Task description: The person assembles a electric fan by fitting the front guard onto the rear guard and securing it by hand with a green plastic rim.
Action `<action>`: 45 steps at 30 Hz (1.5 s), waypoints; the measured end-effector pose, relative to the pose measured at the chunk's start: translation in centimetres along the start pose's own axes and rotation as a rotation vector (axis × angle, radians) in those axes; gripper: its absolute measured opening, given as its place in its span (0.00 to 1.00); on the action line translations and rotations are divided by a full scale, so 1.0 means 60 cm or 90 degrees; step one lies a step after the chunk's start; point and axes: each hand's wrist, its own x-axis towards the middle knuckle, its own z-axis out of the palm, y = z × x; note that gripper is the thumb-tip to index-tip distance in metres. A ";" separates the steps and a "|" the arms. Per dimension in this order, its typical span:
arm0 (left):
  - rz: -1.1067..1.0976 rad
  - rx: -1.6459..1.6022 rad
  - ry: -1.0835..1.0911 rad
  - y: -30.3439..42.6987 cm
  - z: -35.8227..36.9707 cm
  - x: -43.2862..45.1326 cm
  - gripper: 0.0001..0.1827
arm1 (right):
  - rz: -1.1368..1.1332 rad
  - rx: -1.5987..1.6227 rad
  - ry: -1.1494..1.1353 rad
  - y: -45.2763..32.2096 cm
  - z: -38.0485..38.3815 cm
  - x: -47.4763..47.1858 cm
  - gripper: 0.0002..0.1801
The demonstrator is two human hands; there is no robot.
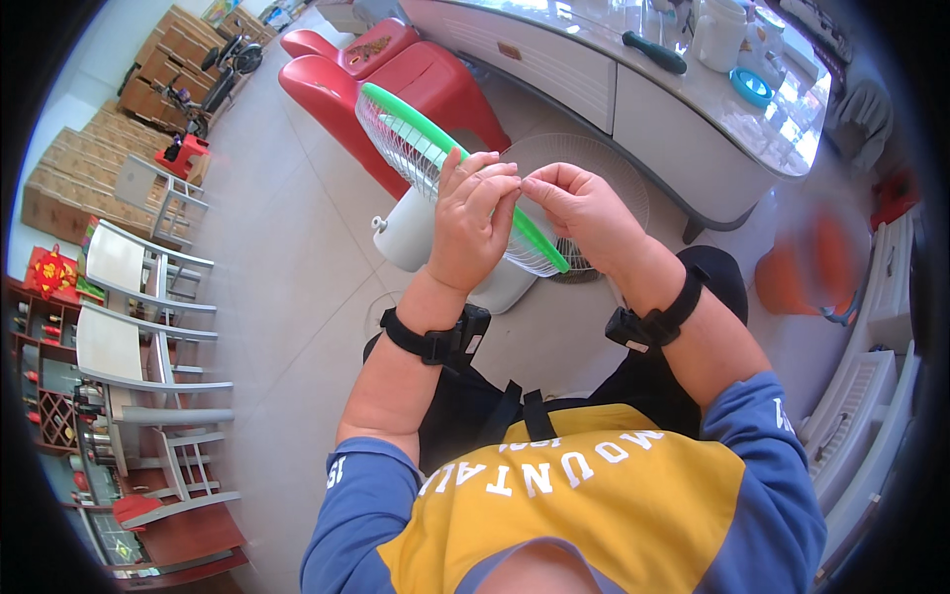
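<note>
An electric fan stands on the floor before me, with a green rim around its wire guard. Its white motor housing and pale base show below. My left hand is at the rim, fingers bent, and hides part of the guard. The thumb and forefinger of my right hand are pinched together, meeting the left fingertips just beside the rim. Whatever may be between the fingertips is too small to make out. A second, round wire fan guard rests on the floor against the cabinet, partly behind my right hand.
Beyond the fan stand red plastic chairs. A white cabinet carries a dark-handled tool, a blue ring-shaped item and a white jar. An orange bucket is at right; dining chairs line the left.
</note>
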 end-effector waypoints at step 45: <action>-0.019 -0.061 -0.162 -0.016 -0.056 0.023 0.16 | -0.416 -0.348 0.205 0.064 0.034 -0.002 0.06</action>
